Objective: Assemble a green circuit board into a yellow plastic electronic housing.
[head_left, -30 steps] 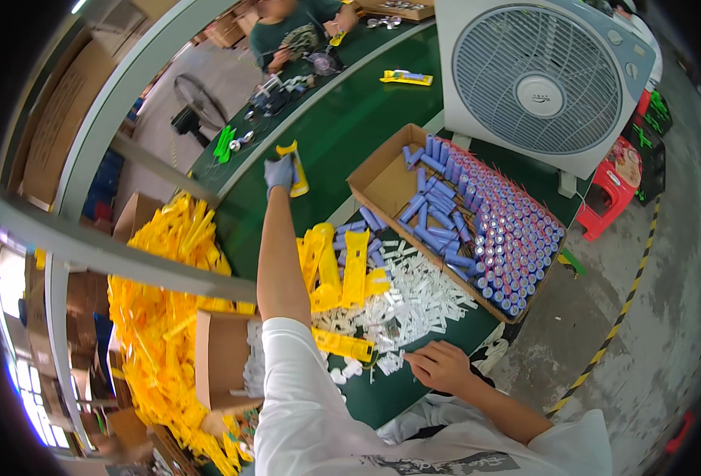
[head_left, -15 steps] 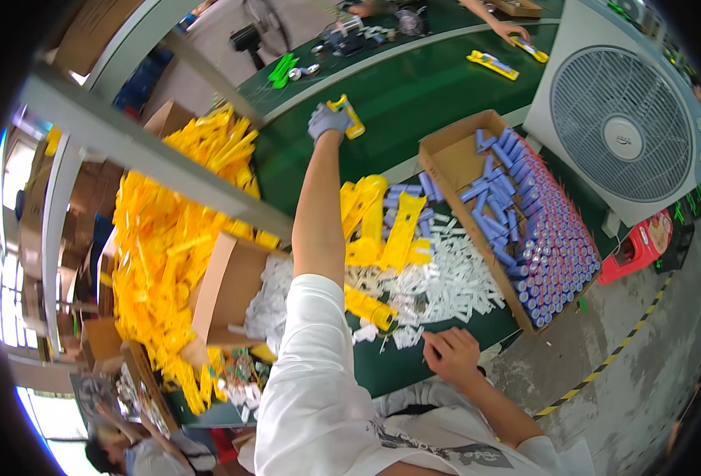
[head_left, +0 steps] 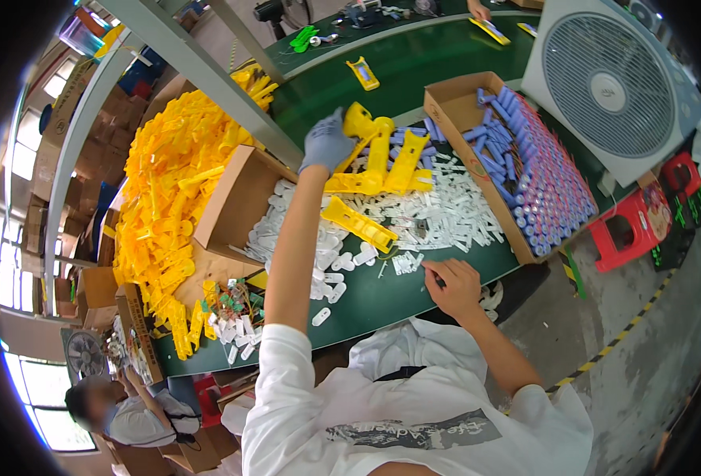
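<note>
My left hand (head_left: 327, 143), in a grey glove, is at the left edge of a group of yellow plastic casings (head_left: 404, 163). Its fingers close on the side of one yellow casing (head_left: 358, 121) that tilts up from the group; the grip is partly hidden. My right hand (head_left: 453, 287) rests near the table's front edge, fingers loosely bent and apart, with nothing visible in it. Small white strips (head_left: 404, 263) lie by its fingertips. Another yellow casing (head_left: 360, 224) lies between my hands. Farther off, a casing with a blue cell inside (head_left: 363, 73) lies on the green belt.
A large heap of yellow casings (head_left: 164, 198) spreads at left beside an open carton (head_left: 227, 194) and white oval pieces (head_left: 275, 230). To the right, a cardboard box (head_left: 477, 194) holds blue cylindrical cells, near a box fan (head_left: 604, 87). Another person's hand (head_left: 479, 11) is at the far belt.
My left hand has let go of the casing on the belt and drawn back to the group of yellow casings. My right hand stays near the front edge. The view has shifted.
</note>
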Demonstrator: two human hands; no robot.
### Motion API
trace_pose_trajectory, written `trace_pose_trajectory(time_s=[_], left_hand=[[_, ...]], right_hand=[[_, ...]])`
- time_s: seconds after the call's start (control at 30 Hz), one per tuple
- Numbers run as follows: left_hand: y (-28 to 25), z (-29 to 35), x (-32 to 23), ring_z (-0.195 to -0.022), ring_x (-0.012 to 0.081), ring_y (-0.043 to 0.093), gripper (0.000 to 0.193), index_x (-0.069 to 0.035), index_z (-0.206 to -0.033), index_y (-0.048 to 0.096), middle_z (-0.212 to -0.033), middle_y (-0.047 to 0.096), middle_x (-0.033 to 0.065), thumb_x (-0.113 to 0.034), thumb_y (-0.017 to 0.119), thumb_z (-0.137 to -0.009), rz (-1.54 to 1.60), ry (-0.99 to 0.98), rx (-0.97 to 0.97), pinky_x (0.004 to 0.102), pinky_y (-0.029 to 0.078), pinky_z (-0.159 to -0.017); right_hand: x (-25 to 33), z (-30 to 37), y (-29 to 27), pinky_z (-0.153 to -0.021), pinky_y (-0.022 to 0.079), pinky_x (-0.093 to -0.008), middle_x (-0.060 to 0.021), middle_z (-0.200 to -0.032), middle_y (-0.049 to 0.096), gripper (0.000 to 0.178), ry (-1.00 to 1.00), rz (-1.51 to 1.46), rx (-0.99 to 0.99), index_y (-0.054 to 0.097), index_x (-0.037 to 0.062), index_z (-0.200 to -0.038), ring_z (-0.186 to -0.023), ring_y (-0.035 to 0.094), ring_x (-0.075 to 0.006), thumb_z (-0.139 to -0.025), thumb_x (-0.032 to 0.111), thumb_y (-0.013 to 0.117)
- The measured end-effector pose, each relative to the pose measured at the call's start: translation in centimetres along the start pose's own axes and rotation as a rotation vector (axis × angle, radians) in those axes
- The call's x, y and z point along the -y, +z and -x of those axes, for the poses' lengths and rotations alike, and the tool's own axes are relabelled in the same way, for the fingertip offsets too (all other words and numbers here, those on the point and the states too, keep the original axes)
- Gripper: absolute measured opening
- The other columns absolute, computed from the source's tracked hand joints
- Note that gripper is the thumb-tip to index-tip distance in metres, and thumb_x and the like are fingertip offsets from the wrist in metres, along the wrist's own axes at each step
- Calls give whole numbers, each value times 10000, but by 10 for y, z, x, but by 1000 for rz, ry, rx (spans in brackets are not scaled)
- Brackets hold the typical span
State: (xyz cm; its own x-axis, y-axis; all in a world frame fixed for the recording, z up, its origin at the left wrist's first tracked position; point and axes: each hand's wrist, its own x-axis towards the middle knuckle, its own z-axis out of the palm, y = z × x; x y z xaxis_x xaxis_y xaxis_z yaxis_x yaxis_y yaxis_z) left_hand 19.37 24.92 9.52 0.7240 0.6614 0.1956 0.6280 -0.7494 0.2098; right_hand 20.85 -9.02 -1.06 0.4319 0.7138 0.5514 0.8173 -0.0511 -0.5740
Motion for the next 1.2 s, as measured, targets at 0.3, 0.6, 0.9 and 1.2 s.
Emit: trace_pose_trajectory(time_s=[0.3, 0.6, 0.9, 1.2], left_hand=[[-29, 206, -108, -1225, 290, 437, 672, -233, -1278, 539, -1240, 522, 57, -71, 628, -632, -113, 664, -116, 662, 178, -1084], [26, 305, -63, -1310, 446, 288, 852, -126, -1372, 422, -1430, 283, 232, -163, 816, -617, 303, 94, -501, 574, 245, -1074], [59, 382, -50, -1395, 351, 200, 1043, -69, -1487, 28, -1525, 101, 181, -7, 716, -706, 847, -254, -837, 477, 286, -1084], [64, 369, -24, -1098, 234, 561, 544, -26, -1377, 320, -1231, 546, 136, -178, 568, -918, 1850, -505, -292, 360, 456, -942]], right_hand=[[2, -2, -32, -701, 486, -242, -101, -1049, 628, 417, 562, -1247, 29, 469, -4, -1308, -863, 609, -125, -966, 232, 495], [44, 28, 23, -771, 465, -208, -61, -961, 661, 214, 715, -1330, 98, 593, -42, -1098, -858, 604, -77, -936, 91, 550], [96, 36, 40, -761, 495, -226, -79, -969, 669, 197, 691, -1340, 346, 587, -30, -1102, -874, 627, -94, -939, 73, 548], [82, -11, 36, -645, 486, -233, -37, -846, 677, 166, 412, -675, 777, 639, -10, -1015, -784, 615, -66, -915, 118, 606]])
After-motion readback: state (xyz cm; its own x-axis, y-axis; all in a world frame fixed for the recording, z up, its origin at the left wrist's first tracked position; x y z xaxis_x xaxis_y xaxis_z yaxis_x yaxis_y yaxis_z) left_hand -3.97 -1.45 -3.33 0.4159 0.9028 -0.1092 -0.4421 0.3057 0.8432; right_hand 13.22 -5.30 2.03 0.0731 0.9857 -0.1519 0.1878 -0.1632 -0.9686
